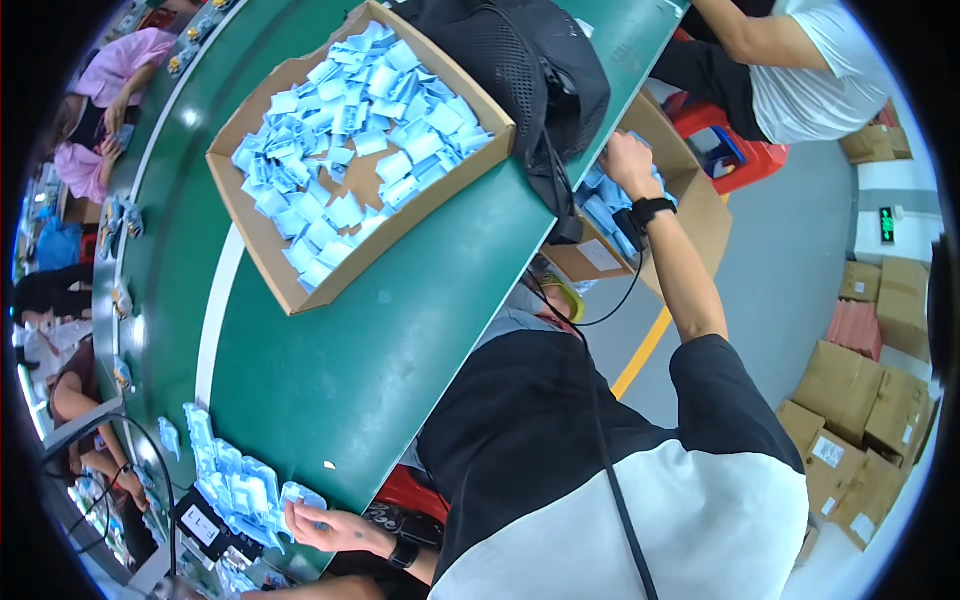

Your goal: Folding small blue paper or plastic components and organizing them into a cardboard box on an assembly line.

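My left hand (pixel 325 527) is at the near left of the green table, its fingers curled against a light-blue plastic part (pixel 303 494). Beside it lies a row of similar light-blue parts (pixel 240 485), nested close together. My right hand (pixel 630 165), with a black band at the wrist, reaches down into an open cardboard box (pixel 705 215) off the table's right edge. Light-blue parts (pixel 605 205) lie in that box under the hand. The right fingers look bent, but their tips and anything in them are hidden.
A shallow cardboard tray (pixel 265 255) full of loose light-blue parts stands on the green table (pixel 330 370). A black bag (pixel 510 70) lies behind it. A cable (pixel 605 450) runs down my body. Another person (pixel 810 75) sits at the upper right. Stacked cartons (pixel 850 390) stand on the right.
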Motion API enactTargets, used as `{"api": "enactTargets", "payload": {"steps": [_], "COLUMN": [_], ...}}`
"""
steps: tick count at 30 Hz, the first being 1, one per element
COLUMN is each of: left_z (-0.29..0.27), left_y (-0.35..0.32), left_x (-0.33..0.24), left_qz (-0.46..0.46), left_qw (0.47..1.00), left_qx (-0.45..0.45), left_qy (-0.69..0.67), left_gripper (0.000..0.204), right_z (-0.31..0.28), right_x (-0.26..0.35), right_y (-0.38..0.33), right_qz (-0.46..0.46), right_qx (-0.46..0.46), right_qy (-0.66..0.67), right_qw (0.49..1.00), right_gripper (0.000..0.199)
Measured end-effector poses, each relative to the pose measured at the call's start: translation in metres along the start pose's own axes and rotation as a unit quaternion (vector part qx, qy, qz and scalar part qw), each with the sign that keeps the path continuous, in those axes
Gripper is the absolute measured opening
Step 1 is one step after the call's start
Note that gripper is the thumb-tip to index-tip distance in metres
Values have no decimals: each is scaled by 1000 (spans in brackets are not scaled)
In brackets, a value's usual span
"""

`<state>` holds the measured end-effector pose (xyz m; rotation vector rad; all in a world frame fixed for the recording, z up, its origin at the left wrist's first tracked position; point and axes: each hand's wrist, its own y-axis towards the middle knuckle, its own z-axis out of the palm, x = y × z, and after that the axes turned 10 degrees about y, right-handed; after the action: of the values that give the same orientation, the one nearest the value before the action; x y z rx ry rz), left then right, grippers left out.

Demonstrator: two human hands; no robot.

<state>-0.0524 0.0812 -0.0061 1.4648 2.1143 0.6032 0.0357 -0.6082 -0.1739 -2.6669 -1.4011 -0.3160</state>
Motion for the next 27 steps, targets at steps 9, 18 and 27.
{"api": "enactTargets", "payload": {"steps": [9, 18, 27], "left_z": [-9, -23, -55], "left_y": [0, 4, 24], "left_x": [-20, -73, -74], "left_qz": [78, 38, -13], "left_qw": [995, 992, 958], "left_qx": [40, 107, 232], "left_qy": [38, -53, -167], "left_gripper": [17, 36, 44], "right_z": [62, 42, -193], "right_x": [-67, -62, 54], "right_y": [41, 60, -74], "right_qz": [-220, -286, 22], "right_qx": [25, -36, -407], "right_qy": [221, 353, 459], "right_qw": [950, 890, 789], "right_gripper": [26, 40, 35]}}
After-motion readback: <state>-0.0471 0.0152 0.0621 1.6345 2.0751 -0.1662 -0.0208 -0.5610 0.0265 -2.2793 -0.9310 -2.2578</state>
